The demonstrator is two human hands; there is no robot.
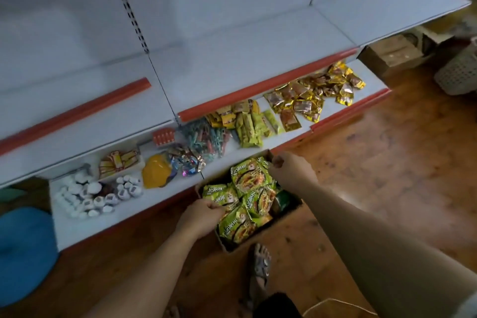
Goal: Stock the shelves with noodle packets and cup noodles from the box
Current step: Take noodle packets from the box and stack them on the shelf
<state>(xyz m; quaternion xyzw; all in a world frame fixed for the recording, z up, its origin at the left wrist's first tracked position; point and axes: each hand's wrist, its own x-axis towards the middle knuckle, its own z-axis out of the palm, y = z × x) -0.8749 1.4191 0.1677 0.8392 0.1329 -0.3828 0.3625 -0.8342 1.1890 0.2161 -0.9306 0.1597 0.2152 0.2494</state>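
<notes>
Left hand (200,215) curled on packet (219,195) at box (289,210) near-left edge. Right hand (291,166) pinched on packet at box far rim. Packets judged light, crinkly, slippery, brittle inside; best gripped at sealed edges. Shelf (258,67) above box bare.

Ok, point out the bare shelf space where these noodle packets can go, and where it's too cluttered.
The middle shelf above the red price strip is fully bare. On the bottom shelf, the front strip near the white cups is free. Crowded: the run from the yellow item through the green snack packs to the gold sachets.
</notes>
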